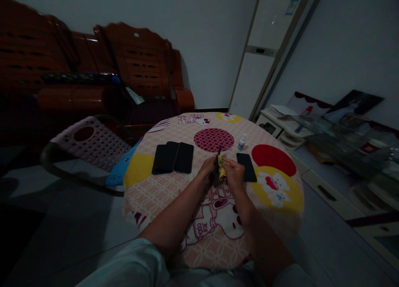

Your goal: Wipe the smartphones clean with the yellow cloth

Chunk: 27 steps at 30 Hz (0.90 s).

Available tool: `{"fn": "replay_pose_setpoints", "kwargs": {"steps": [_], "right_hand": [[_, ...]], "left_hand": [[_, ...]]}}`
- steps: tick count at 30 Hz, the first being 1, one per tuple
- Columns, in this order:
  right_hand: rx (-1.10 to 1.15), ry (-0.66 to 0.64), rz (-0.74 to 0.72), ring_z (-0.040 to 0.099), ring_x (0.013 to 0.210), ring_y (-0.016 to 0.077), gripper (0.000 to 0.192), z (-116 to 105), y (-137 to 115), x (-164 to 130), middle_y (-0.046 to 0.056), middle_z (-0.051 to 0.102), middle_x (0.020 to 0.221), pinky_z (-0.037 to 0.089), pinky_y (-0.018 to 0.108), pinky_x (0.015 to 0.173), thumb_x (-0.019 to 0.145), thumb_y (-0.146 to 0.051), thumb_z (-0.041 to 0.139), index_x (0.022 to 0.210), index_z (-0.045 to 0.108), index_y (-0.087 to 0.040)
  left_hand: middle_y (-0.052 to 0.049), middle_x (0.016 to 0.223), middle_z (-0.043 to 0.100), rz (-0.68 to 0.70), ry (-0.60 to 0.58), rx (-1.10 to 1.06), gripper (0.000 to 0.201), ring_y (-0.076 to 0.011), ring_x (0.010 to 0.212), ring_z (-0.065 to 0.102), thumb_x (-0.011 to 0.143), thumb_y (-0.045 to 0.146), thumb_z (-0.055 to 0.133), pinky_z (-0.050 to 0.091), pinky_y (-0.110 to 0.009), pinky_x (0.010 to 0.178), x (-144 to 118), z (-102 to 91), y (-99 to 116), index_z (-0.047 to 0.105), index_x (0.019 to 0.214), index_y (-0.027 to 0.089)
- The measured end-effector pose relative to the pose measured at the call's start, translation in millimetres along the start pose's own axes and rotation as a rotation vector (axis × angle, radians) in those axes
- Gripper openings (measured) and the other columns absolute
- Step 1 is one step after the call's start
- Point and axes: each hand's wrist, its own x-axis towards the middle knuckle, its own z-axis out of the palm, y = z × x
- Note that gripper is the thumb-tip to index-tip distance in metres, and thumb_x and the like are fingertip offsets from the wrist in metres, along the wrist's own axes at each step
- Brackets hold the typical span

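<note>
Head camera: both hands meet above a round table, near its middle, over a patterned tablecloth (215, 253) printed with cartoon animals and coloured circles. The left hand (207, 169) grasps a dark thing (216, 165), which stands up on edge between the two hands; the room is dim and the piece is small here, so it may be a phone, but I cannot tell for certain. The right hand (235, 172) pinches a yellow cloth (221, 170) between thumb and fingers, and the cloth sits right up against the dark thing, bunched and hanging a little below the fingertips.

Just beside the right hand, a black phone (246, 167) lies flat on the tablecloth. Beyond it stands a small white bottle (242, 142) (upright, with a blue label). On the left side of the table, apart from the left hand, a group of black phones (183, 158) lies flat, close together and partly overlapping.

Past the table's left edge is a woven chair (93, 142) with a blue cloth on its seat, and behind that, a brown wooden bench (140, 62) lines the wall.
</note>
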Motion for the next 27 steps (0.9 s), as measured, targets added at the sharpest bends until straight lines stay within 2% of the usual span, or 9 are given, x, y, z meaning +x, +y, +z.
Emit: {"fn": "replay_pose_setpoints", "kwargs": {"steps": [3,5,10,17,22,27], "right_hand": [[-0.009,0.010,-0.078,0.052,0.039,0.0100,0.037,-1,-1,0,0.002,0.069,0.060,0.040,0.019,0.035,0.069,-0.032,0.063,0.096,0.074,-0.010],[-0.036,0.036,-0.094,0.050,0.036,0.0096,0.038,-4,0,3,0.002,0.068,0.057,0.038,0.019,0.033,0.070,-0.033,0.062,0.098,0.074,-0.010],[-0.074,0.125,-0.154,0.056,0.043,0.0119,0.042,-14,3,12,0.006,0.071,0.067,0.043,0.020,0.038,0.073,-0.035,0.059,0.103,0.071,-0.008],[0.001,0.205,-0.132,0.055,0.041,0.0116,0.045,-16,0,15,0.006,0.070,0.065,0.043,0.021,0.037,0.072,-0.034,0.059,0.105,0.070,-0.006],[-0.018,0.251,-0.161,0.056,0.045,0.0125,0.046,-20,1,18,0.006,0.070,0.066,0.044,0.022,0.040,0.072,-0.034,0.059,0.107,0.069,-0.006],[-0.051,0.257,-0.263,0.062,0.055,0.0150,0.042,-21,-3,14,0.008,0.072,0.076,0.049,0.023,0.049,0.075,-0.033,0.059,0.106,0.070,-0.008]], "left_hand": [[-0.005,0.065,0.063,-0.350,-0.157,-0.318,0.036,-0.0155,0.056,0.060,0.086,0.047,0.051,0.049,-0.026,0.055,-3,-3.4,6,0.061,0.075,0.014],[-0.007,0.068,0.065,-0.409,-0.213,-0.478,0.038,-0.0174,0.059,0.062,0.088,0.047,0.048,0.051,-0.028,0.056,-6,-6.4,14,0.063,0.080,0.012],[-0.012,0.080,0.068,-0.387,-0.306,-0.596,0.048,-0.0239,0.071,0.066,0.088,0.054,0.043,0.053,-0.038,0.062,-14,-8.0,29,0.064,0.093,0.011],[-0.017,0.088,0.069,-0.406,-0.324,-0.571,0.059,-0.0269,0.081,0.067,0.091,0.055,0.032,0.053,-0.042,0.073,-5,-11.8,20,0.059,0.110,0.006],[-0.018,0.091,0.069,-0.383,-0.310,-0.515,0.057,-0.0242,0.079,0.069,0.095,0.048,0.029,0.054,-0.038,0.073,-1,-16.6,23,0.056,0.118,0.003],[-0.014,0.077,0.070,-0.357,-0.242,-0.459,0.040,-0.0174,0.064,0.068,0.094,0.036,0.042,0.054,-0.024,0.061,-8,-17.5,34,0.063,0.100,0.003]]}}
